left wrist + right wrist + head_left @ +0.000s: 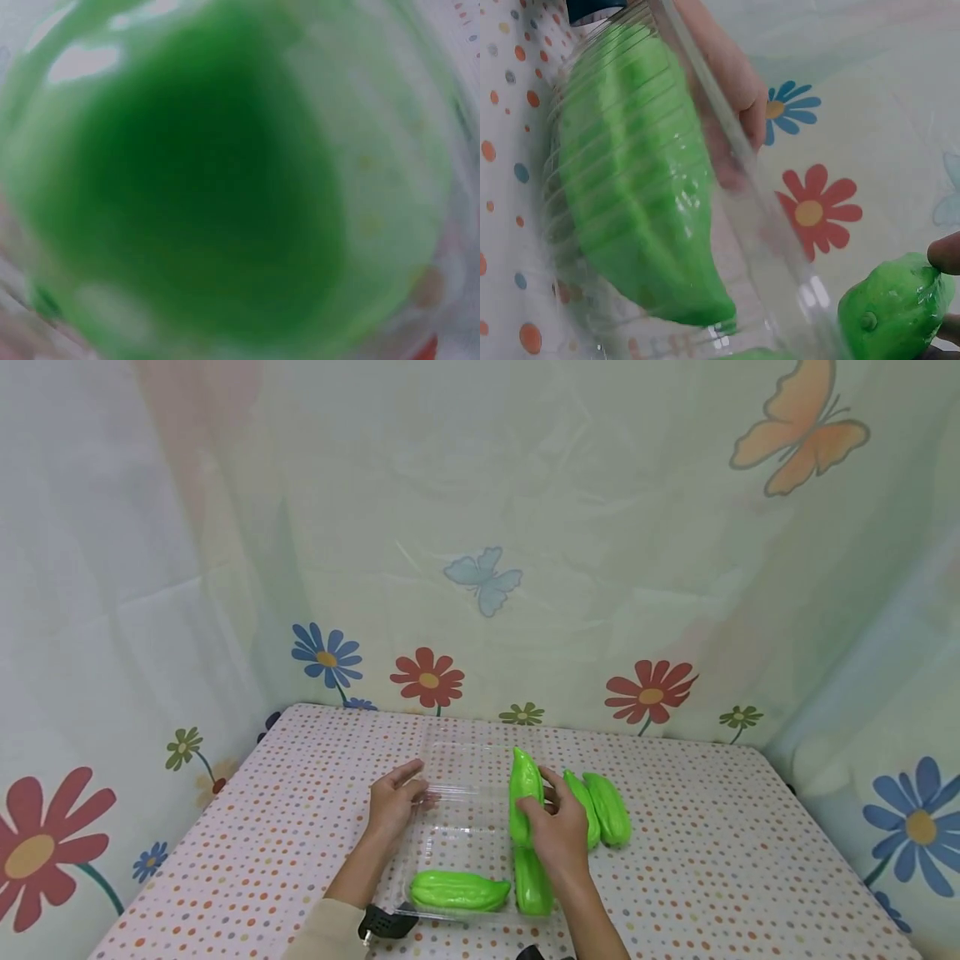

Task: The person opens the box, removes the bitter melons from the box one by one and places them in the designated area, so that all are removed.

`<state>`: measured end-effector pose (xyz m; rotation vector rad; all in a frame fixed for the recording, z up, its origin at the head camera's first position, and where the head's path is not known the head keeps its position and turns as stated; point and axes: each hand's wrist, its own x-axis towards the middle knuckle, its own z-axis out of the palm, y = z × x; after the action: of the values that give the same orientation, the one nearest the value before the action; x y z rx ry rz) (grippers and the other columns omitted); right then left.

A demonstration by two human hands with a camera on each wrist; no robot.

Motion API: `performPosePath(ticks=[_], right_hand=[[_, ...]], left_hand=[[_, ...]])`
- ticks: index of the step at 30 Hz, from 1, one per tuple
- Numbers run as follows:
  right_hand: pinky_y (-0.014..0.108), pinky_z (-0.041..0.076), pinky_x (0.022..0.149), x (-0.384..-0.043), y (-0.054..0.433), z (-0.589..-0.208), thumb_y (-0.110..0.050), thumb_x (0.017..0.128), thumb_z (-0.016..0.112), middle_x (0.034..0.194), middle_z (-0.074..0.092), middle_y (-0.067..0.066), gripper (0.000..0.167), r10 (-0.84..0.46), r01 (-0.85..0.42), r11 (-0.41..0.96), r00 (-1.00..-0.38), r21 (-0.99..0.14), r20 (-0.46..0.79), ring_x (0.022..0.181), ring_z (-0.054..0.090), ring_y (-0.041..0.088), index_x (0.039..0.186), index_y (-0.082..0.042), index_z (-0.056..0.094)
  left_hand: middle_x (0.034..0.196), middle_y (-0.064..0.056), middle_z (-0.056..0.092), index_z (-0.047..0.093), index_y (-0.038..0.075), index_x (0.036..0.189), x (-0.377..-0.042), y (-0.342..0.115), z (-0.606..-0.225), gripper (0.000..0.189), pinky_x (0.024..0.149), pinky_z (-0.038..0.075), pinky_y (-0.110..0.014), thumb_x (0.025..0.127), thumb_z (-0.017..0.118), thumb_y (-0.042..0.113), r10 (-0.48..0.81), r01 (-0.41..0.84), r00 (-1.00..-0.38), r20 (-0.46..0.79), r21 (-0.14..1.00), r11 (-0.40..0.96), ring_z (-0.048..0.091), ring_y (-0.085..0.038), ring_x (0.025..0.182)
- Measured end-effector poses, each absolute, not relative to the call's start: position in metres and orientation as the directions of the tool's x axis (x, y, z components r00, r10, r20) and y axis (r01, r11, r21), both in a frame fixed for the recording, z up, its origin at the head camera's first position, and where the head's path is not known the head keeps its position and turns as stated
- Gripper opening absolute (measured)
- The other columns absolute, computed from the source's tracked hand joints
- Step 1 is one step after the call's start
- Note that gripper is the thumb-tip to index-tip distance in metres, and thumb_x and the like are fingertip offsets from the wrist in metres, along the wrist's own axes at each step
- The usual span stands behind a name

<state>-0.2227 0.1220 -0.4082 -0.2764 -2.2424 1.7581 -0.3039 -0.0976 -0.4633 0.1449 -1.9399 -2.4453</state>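
A clear plastic clamshell container (450,839) lies with its lid (468,760) folded back. One green pepper (459,891) lies crosswise at its near side, and another pepper (532,883) lies lengthwise at its right side. My right hand (558,827) grips a third pepper (525,789) over the right part of the container, thumb on the near face and fingers behind. My left hand (393,802) holds the container's left edge near the fold. Through the ribbed wall, the right wrist view shows the crosswise pepper (630,172). A blurred green pepper (202,180) fills the left wrist view.
Two more peppers (609,810) lie side by side on the dotted tabletop (697,860), just right of my right hand. A dark wrist strap (386,922) sits against the container's near left corner. A printed cloth (562,635) hangs behind the table.
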Motion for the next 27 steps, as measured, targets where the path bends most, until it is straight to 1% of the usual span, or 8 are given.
performPosePath(ticks=[6,8,12,18,19,21,26,27], right_hand=[[0.027,0.055,0.077,-0.223,0.127,-0.411,-0.012,0.089,0.064,0.125,0.065,0.014,0.062,0.323,-0.007,0.251,-0.942,-0.968,0.091,0.103,0.062,0.025,0.149,-0.017,0.05],[0.027,0.055,0.078,-0.222,0.13,-0.409,-0.013,0.089,0.063,0.127,0.064,0.015,0.063,0.316,-0.008,0.258,-0.944,-0.966,0.092,0.105,0.062,0.026,0.15,-0.016,0.048],[0.026,0.056,0.081,-0.221,0.142,-0.405,-0.015,0.092,0.061,0.131,0.061,0.017,0.061,0.312,-0.007,0.287,-0.945,-0.958,0.1,0.11,0.06,0.028,0.151,-0.013,0.046],[0.019,0.055,0.075,-0.227,0.173,-0.404,-0.016,0.095,0.059,0.13,0.063,0.022,0.054,0.364,-0.035,0.351,-0.916,-0.936,0.171,0.11,0.063,0.031,0.146,-0.007,0.047],[0.021,0.055,0.076,-0.227,0.179,-0.404,-0.016,0.096,0.059,0.131,0.063,0.022,0.053,0.371,-0.035,0.365,-0.911,-0.93,0.18,0.11,0.063,0.032,0.146,-0.006,0.047],[0.02,0.055,0.075,-0.228,0.189,-0.405,-0.017,0.096,0.058,0.131,0.063,0.022,0.052,0.382,-0.031,0.39,-0.904,-0.92,0.192,0.111,0.064,0.032,0.146,-0.005,0.047],[0.013,0.049,0.072,-0.226,0.212,-0.407,-0.018,0.097,0.057,0.135,0.06,0.023,0.054,0.396,0.001,0.426,-0.899,-0.905,0.185,0.113,0.061,0.032,0.148,-0.004,0.045],[0.013,0.048,0.073,-0.226,0.217,-0.408,-0.018,0.097,0.057,0.136,0.059,0.023,0.055,0.397,0.008,0.436,-0.899,-0.9,0.184,0.114,0.06,0.032,0.149,-0.005,0.045]], left_hand=[[0.149,-0.024,0.049,0.049,-0.006,0.145,-0.305,-0.099,-0.465,0.052,0.074,0.065,-0.029,0.093,0.057,-0.004,-0.071,-0.037,-0.996,-0.055,0.973,-0.229,0.073,-0.026,0.088],[0.149,-0.024,0.049,0.049,-0.006,0.145,-0.304,-0.099,-0.465,0.052,0.074,0.064,-0.028,0.094,0.057,-0.004,-0.072,-0.036,-0.996,-0.054,0.972,-0.233,0.073,-0.025,0.087],[0.149,-0.024,0.049,0.048,-0.006,0.145,-0.304,-0.099,-0.465,0.052,0.077,0.065,-0.031,0.094,0.057,-0.003,-0.066,-0.037,-0.996,-0.054,0.971,-0.236,0.073,-0.026,0.088],[0.151,-0.023,0.047,0.047,-0.005,0.147,-0.303,-0.099,-0.463,0.052,0.079,0.065,-0.033,0.096,0.056,-0.002,-0.057,-0.036,-0.997,-0.05,0.975,-0.221,0.072,-0.025,0.09],[0.151,-0.023,0.046,0.047,-0.005,0.147,-0.303,-0.099,-0.463,0.052,0.079,0.064,-0.033,0.096,0.056,-0.001,-0.056,-0.038,-0.997,-0.051,0.975,-0.221,0.072,-0.024,0.09],[0.151,-0.023,0.047,0.047,-0.005,0.147,-0.304,-0.099,-0.463,0.052,0.08,0.065,-0.034,0.096,0.056,-0.002,-0.055,-0.039,-0.997,-0.053,0.973,-0.229,0.072,-0.024,0.089],[0.15,-0.023,0.048,0.048,-0.004,0.146,-0.306,-0.099,-0.464,0.053,0.082,0.064,-0.037,0.093,0.058,-0.004,-0.06,-0.038,-0.997,-0.052,0.974,-0.224,0.072,-0.028,0.091],[0.15,-0.023,0.048,0.049,-0.004,0.146,-0.306,-0.098,-0.465,0.053,0.083,0.064,-0.037,0.093,0.058,-0.003,-0.059,-0.036,-0.997,-0.05,0.975,-0.22,0.072,-0.03,0.092]])
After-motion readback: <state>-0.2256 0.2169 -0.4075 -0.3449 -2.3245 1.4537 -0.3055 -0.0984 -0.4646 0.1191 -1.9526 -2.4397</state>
